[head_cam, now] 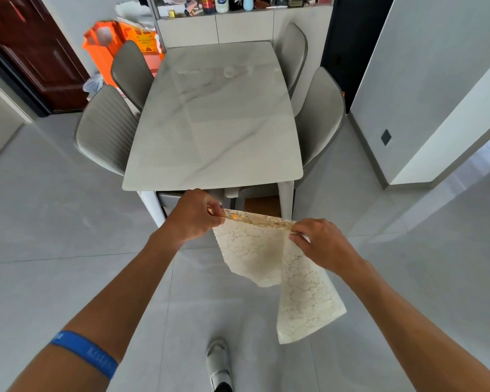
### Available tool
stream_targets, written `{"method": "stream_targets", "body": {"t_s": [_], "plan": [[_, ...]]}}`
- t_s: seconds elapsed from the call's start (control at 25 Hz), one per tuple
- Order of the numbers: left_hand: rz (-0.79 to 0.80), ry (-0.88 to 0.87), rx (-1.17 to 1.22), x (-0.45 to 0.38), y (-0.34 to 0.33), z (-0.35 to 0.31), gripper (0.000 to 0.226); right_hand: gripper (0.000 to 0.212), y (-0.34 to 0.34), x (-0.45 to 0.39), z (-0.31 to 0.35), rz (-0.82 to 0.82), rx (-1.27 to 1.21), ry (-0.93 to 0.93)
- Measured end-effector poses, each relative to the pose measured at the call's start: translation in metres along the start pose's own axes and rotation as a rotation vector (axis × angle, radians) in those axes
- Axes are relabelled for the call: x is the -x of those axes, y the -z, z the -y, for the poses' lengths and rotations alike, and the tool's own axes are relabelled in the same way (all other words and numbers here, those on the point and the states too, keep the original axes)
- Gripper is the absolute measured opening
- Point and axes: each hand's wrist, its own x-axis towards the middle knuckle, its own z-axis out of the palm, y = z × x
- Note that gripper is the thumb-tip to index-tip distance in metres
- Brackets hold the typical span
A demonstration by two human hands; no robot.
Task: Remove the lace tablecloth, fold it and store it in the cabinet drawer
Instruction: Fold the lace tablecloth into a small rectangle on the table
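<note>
The cream lace tablecloth [266, 258] hangs folded in the air in front of the grey marble table [218, 114], off the tabletop. My left hand [194, 216] pinches its upper left corner. My right hand [320, 241] pinches the upper right end of the same top edge. Two layers of the cloth dangle below my hands, the longer one reaching down to the right. The cabinet [244, 26] stands against the wall behind the table's far end; no drawer shows open.
Grey chairs stand on the left [108, 131] and right [320, 114] of the table. Orange bags [108, 43] sit by the dark red door [31, 49]. Bottles and small items crowd the cabinet shelf. My shoe [218, 363] is on the grey tile floor.
</note>
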Motion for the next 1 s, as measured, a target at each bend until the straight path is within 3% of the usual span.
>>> {"method": "stream_targets", "body": {"t_s": [0.24, 0.44, 0.64, 0.76, 0.88, 1.0], "plan": [[-0.034, -0.089, 0.072, 0.005, 0.005, -0.011, 0.025, 0.005, -0.009, 0.018, 0.000, -0.011, -0.020, -0.086], [0.008, -0.150, 0.036, 0.008, 0.016, -0.010, 0.022, 0.024, -0.005, 0.010, 0.001, -0.057, -0.093, -0.164], [0.022, -0.257, 0.060, 0.013, 0.027, -0.006, 0.025, 0.027, -0.008, 0.007, 0.007, -0.103, -0.239, -0.265], [0.032, -0.262, 0.046, 0.013, 0.030, 0.000, 0.025, 0.018, -0.009, 0.003, 0.011, -0.078, -0.255, -0.249], [0.037, -0.254, 0.043, 0.014, 0.029, 0.009, 0.028, 0.031, -0.014, 0.000, 0.011, -0.076, -0.250, -0.243], [0.065, -0.239, 0.065, 0.016, 0.021, 0.022, 0.027, 0.023, -0.018, -0.002, 0.013, -0.041, -0.233, -0.247]]}}
